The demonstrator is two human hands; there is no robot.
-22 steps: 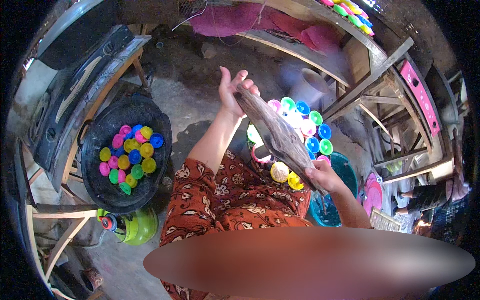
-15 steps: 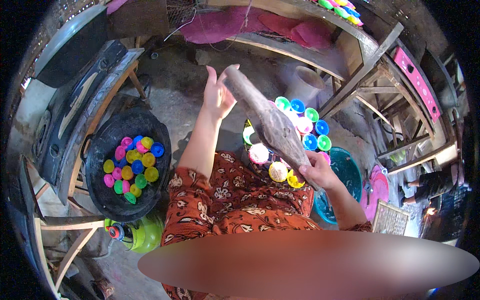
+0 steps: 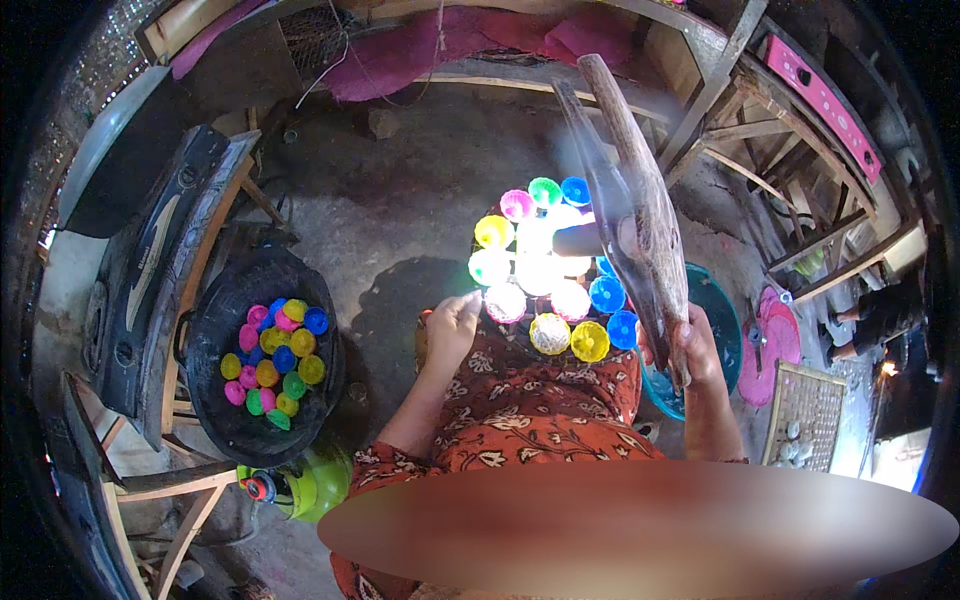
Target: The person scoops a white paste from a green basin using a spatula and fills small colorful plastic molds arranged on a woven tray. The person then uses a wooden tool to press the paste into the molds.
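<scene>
My right hand (image 3: pixel 698 345) is closed round the lower end of a weathered wooden tool (image 3: pixel 650 200) with two long prongs, held upright. A short dark piece juts from its left side over the cups. My left hand (image 3: pixel 455 325) has its fingers drawn together at the left edge of a cluster of small fluted plastic cups; what they grip, if anything, is too small to make out. Some cups, like the yellow cup (image 3: pixel 590 341) and blue cup (image 3: pixel 607 294), look hollow; a near cup (image 3: pixel 550 334) has a whitish filling. Sunlight washes out the middle ones.
At left, a black wok (image 3: pixel 215 390) holds several coloured cups, with a green gas cylinder (image 3: pixel 318 485) below it. A teal basin (image 3: pixel 728 300) stands right of the cups. A black stove (image 3: pixel 165 250) and a pink-fronted stove (image 3: pixel 820 105) rest on wooden stands.
My left hand has come down to the cups, its spread fingers now drawn together. The wooden tool has swung upright and to the right in my right hand, showing two prongs.
</scene>
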